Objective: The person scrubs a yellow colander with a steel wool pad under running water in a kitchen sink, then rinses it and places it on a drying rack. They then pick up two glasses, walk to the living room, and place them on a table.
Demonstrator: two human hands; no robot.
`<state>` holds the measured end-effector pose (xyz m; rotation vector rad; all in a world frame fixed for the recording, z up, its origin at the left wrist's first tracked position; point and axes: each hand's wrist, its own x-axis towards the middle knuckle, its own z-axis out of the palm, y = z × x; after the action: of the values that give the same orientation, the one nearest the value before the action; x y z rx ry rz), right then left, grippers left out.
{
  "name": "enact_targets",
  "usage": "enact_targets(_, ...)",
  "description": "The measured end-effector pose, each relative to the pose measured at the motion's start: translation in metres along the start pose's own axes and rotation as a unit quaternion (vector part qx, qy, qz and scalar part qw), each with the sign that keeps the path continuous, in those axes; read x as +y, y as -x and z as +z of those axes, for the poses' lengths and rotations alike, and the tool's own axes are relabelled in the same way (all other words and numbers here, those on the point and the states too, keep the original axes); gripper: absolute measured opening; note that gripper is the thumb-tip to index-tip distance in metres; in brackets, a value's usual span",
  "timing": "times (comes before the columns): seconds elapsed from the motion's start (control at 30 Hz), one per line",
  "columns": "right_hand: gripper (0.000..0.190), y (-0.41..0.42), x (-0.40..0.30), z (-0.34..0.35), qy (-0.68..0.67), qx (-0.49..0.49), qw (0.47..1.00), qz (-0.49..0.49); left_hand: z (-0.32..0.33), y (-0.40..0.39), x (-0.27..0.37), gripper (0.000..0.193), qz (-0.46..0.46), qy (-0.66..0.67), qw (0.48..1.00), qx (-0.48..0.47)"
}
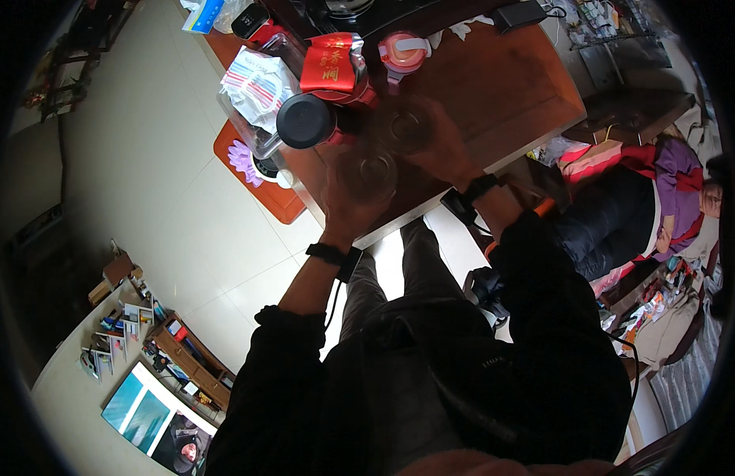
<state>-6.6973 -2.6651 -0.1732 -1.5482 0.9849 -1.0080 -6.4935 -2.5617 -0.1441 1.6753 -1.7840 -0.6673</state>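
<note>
Above the front of a brown wooden table (498, 89), my left hand (350, 215) is closed around a clear drinking glass (367, 172). A second clear glass (403, 124) is in the grip of my right hand (452, 156), slightly farther back. Both glasses are dim and hard to make out against the dark wood, and I cannot tell whether they touch the table. Just beyond my left hand stands a container with a black lid (306, 121). Behind the glasses are a red foil packet (331, 62) and a pink lidded cup (401, 52).
A white and striped packet (257, 83) sits in a clear plastic box (266, 141) at the table's left. Below it, a stool (278, 199) bears a purple flower-shaped item (242, 159). A black adapter (518, 16) lies at the back. To the right, a person (617, 220) sits.
</note>
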Motion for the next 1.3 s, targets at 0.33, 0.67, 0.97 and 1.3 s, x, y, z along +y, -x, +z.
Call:
enact_targets(0.33,0.071,0.076,-0.091,-0.005,0.163,0.035,0.985,-0.040,-0.073,0.072,0.044,0.073,0.042,0.088,0.994,0.045)
enact_targets(0.67,0.091,0.146,-0.189,0.077,0.024,0.059,0.996,-0.055,-0.181,0.142,0.031,0.097,0.127,0.211,0.962,0.119)
enact_targets(0.97,0.072,0.208,-0.237,0.157,-0.120,0.073,0.990,-0.016,-0.254,0.206,0.010,0.087,0.099,0.306,0.942,0.094)
enact_targets(1.3,0.076,0.223,-0.247,0.173,-0.178,0.003,0.983,0.035,-0.289,0.294,-0.034,0.060,-0.089,0.462,0.881,0.045)
